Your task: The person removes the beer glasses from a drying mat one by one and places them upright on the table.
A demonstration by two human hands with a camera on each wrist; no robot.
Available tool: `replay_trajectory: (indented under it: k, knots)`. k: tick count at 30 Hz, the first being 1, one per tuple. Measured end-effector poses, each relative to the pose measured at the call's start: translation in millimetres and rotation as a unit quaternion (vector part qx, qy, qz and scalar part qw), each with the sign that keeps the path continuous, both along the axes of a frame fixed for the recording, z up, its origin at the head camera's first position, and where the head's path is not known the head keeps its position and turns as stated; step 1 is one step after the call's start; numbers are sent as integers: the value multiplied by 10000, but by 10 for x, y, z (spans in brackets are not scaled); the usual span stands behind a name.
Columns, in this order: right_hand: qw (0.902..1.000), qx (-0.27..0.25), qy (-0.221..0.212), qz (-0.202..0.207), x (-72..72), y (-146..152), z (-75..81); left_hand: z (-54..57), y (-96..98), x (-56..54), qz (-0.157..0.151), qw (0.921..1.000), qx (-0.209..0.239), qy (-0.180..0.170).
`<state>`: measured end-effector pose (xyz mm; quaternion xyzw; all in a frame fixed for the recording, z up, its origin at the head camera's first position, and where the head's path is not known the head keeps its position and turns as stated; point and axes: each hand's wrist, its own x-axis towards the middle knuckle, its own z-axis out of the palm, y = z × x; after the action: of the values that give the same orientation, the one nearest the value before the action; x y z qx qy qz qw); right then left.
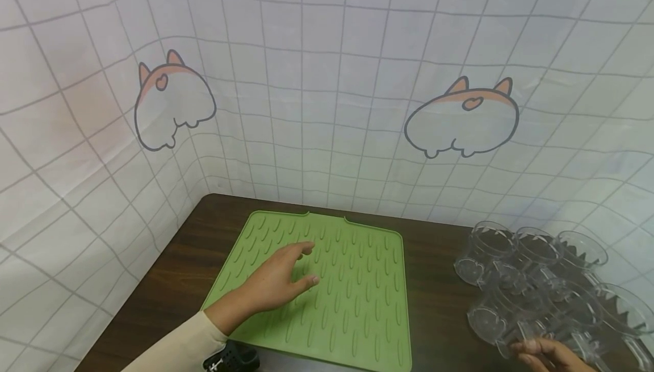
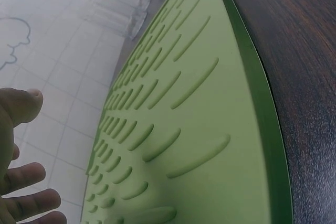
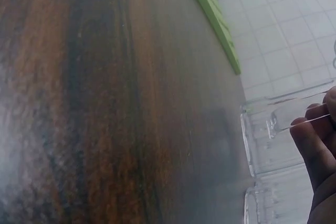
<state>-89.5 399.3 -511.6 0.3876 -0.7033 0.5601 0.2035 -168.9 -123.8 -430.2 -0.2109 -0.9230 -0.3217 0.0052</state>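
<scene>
A green ridged drying mat lies on the dark wooden table. Over its middle hovers my left hand, thumb and fingers spread apart with nothing between them. The left wrist view shows those fingers beside the mat's raised ridges. At the lower right, my right hand pinches the handle of a clear mug between thumb and fingers. That mug stands at the front of a group of several clear mugs, which overlap one another in the head view. Most of the right hand falls below the head view's edge.
White grid-patterned cloth with cartoon animal drawings hangs behind and left of the table. Dark wood shows between mat and mugs. A black object sits below the left sleeve, at the mat's front edge.
</scene>
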Motion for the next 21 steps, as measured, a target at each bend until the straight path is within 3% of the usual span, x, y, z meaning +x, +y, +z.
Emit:
replay_trajectory:
  k: [5,9,16,19,21]
  knots:
    - [9998,-48,-110,-126,25,16,-37,-15,-4,-5,-9,10000,-13,-17]
    - [9982,-356,-478,82,44,12,-49,-27,-5,-8,-29,10000,-13,-40]
    - [9827,-186,-1121,-1465,158,-63,-56,-43,-7,-1,-28,10000,-45,-72]
    - [9793,-215,-1121,-1672,173,-88,-56,-51,-9,-1,-35,10000,-63,-21]
    - [9805,-384,-1216,-1496,179,-81,-59,-54,-9,-1,-24,10000,-85,-13]
